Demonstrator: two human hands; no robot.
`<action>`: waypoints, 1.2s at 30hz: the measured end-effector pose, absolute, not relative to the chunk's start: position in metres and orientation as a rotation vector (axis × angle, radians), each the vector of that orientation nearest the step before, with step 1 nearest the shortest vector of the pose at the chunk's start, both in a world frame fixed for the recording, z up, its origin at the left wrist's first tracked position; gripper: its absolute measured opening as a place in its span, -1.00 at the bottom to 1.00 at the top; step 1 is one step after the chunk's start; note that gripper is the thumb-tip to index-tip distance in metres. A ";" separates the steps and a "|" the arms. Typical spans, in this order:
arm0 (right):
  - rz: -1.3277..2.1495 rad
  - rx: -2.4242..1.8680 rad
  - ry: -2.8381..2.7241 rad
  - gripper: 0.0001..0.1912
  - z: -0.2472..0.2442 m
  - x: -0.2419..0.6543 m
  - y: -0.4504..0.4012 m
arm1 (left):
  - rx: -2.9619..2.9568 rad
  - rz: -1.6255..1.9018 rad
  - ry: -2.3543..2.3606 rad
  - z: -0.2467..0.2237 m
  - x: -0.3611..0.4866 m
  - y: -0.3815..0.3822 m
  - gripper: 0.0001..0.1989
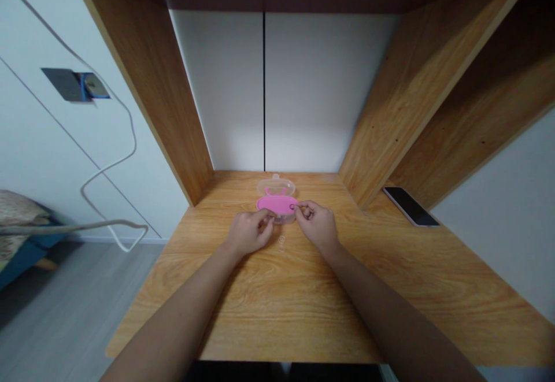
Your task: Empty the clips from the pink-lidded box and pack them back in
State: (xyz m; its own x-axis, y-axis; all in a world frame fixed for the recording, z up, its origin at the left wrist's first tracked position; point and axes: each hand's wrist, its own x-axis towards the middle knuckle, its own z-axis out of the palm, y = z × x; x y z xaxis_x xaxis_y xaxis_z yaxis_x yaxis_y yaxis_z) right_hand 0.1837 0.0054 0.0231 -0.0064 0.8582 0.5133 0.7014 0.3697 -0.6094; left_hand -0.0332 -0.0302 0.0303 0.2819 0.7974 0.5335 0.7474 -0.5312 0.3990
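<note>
A small oval case point(284, 218) with clear sides stands towards the back of the table, and a pink panel point(275, 204) covers its top. Its clear lid point(276, 186) is flipped open behind it. At the case's front left, my left hand point(250, 232) has thumb and forefinger closed together; whatever lies between them is too small to make out. My right hand point(317, 224) pinches at the panel's right end, where a small dark ring point(292, 207) shows at the fingertips. A few tiny clear loops point(281, 241) lie on the wood just in front of the case.
A dark-screened phone point(411, 206) lies at the right by the wooden upright point(390, 110). Another wooden panel point(147, 81) bounds the left side, with white panels point(221, 93) behind. A white cable point(130, 122) hangs at the left, past an opened wall socket point(76, 85).
</note>
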 end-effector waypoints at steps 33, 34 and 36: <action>0.285 -0.913 -2.396 -0.81 0.029 0.194 -0.006 | 2.476 1.060 1.503 0.034 -0.044 -0.025 -0.79; 0.295 -0.897 -2.449 -0.83 0.031 0.194 -0.007 | 2.511 1.018 1.450 0.035 -0.044 -0.026 -0.80; 0.316 -0.890 -2.520 -0.86 0.033 0.192 -0.009 | 2.575 0.912 1.362 0.039 -0.045 -0.027 -0.82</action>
